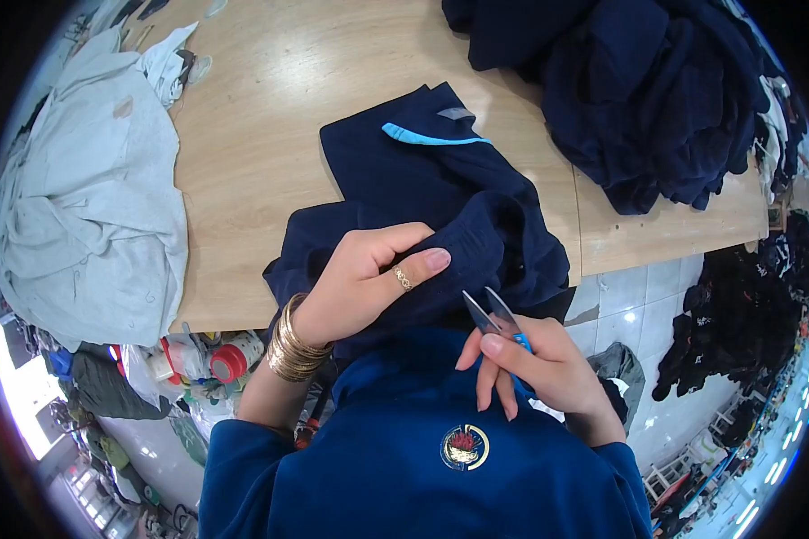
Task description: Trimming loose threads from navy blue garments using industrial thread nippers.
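A dark navy garment (395, 166) lies partly on the wooden table, its near part gathered up at the front edge. My left hand (368, 278) pinches a fold of this cloth between thumb and fingers; its fingertips are partly hidden behind the fabric. A light blue strip (422, 136) shows on the garment's far part, close to a small grey tab (457, 114). Thread snips (490, 316) with blue handles rest in my right hand (535, 359), closed around them. Their two blades point up toward the cloth, spread apart, just right of my left hand.
A pale grey cloth heap (90, 207) covers the table's left side. More navy garments (647, 99) are piled at the far right of the wooden table (243, 108). Below the front edge at left sit a red-lidded container (228, 363) and bags. Black cloth (737, 323) lies on the tiled floor at right.
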Motion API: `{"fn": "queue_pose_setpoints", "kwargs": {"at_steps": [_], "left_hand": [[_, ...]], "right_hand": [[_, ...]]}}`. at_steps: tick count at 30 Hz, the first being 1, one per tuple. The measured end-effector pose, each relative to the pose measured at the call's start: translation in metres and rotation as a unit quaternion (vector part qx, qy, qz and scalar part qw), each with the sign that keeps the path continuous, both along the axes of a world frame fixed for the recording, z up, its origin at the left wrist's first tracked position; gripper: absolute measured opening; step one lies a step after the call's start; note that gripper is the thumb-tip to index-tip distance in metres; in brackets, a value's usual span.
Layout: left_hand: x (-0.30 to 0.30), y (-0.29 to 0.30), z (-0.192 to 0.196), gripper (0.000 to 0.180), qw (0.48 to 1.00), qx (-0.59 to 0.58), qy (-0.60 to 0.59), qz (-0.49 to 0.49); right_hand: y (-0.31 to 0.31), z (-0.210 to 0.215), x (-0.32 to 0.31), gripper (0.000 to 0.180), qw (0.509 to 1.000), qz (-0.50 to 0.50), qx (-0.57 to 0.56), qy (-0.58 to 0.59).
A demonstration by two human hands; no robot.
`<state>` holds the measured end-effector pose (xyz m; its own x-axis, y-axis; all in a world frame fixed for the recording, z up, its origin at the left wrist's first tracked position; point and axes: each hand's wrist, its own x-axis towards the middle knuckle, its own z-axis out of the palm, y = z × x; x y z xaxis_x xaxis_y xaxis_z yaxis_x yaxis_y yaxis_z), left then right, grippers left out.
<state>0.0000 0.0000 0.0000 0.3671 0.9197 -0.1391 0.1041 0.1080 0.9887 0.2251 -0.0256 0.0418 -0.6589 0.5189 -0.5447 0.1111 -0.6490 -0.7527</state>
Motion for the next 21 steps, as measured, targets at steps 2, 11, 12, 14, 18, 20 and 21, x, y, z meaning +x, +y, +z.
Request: {"fn": "queue_pose_setpoints", "kwargs": {"at_steps": [2,11,12,14,18,20,21], "left_hand": [[0.0003,0.0002,0.0034,0.028,1.000,0.010,0.004,0.004],[0.0043,-0.0032,0.0043,0.027,0.997,0.061,0.045,0.007],[0.0043,-0.0036,0.0054,0.027,0.997,0.062,0.045,0.006],[0.0045,-0.0039,0.0083,0.027,0.994,0.071,0.077,0.005],[0.0062,-0.0045,0.0078,0.027,0.995,0.079,0.065,0.009],[0.0049,-0.0042,0.0060,0.026,0.995,0.066,0.075,-0.001],[0.0040,-0.0042,0.0062,0.026,0.995,0.066,0.076,0.000]], "right_hand": [[-0.0010,-0.0023,-0.0012,0.035,0.999,0.005,0.011,-0.034],[-0.0029,-0.0067,0.0048,0.036,0.999,0.002,-0.005,-0.038],[-0.0037,-0.0068,0.0045,0.036,0.999,0.001,-0.004,-0.038],[-0.0056,-0.0077,0.0029,0.036,0.999,-0.031,0.007,-0.034],[-0.0083,-0.0100,0.0007,0.035,0.994,-0.036,0.073,-0.067],[-0.0053,-0.0075,0.0018,0.032,0.991,-0.008,0.093,-0.100],[-0.0032,-0.0048,0.0025,0.032,0.991,-0.007,0.093,-0.099]]}}
